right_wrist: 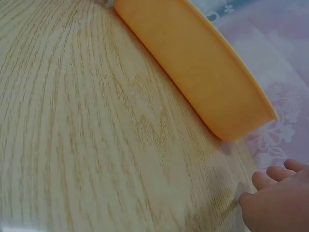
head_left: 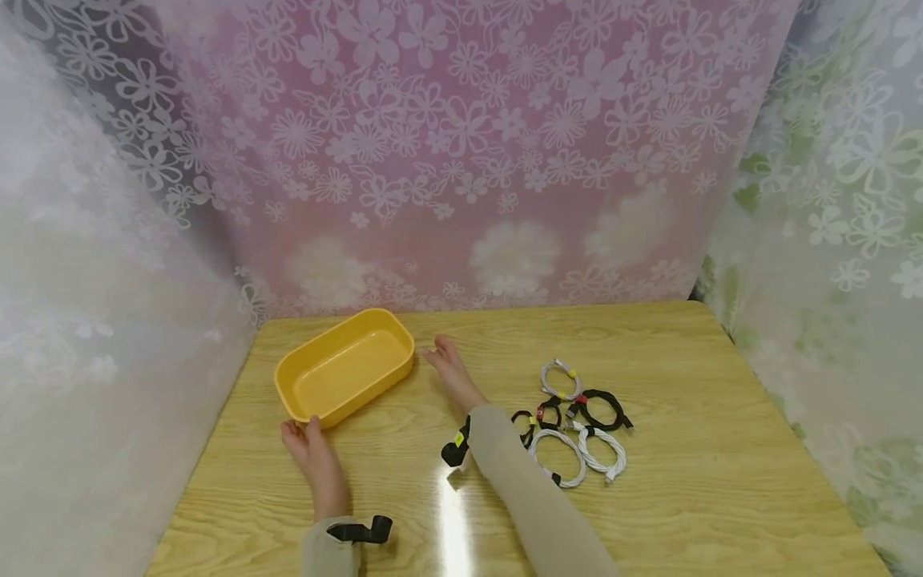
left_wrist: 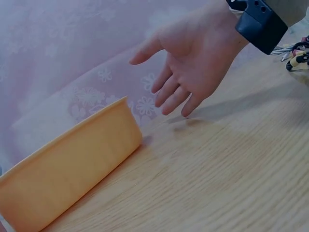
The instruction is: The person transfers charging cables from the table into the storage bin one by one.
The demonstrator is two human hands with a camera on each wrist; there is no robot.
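Note:
A yellow rectangular plastic bin (head_left: 346, 398) stands at a slant on the left of the wooden table, with nothing inside. My left hand (head_left: 315, 465) is at its near left corner, thumb and fingers spread and close against the wall; firm contact is hard to tell. Beyond the bin's right end, my right hand (head_left: 454, 377) is held apart from it, palm turned toward it. In the left wrist view that right hand (left_wrist: 195, 58) shows loosely extended fingers and holds nothing. The right wrist view catches part of the right hand (right_wrist: 280, 200) near the bin's end (right_wrist: 203, 72).
Several coiled cables lie grouped right of my right forearm: a black one (head_left: 606, 410), a thick white one (head_left: 604, 453), another white one (head_left: 558, 458), a grey-white one (head_left: 561, 381) and small black ones (head_left: 550, 415). Floral curtains (head_left: 461, 160) enclose the table's back and sides.

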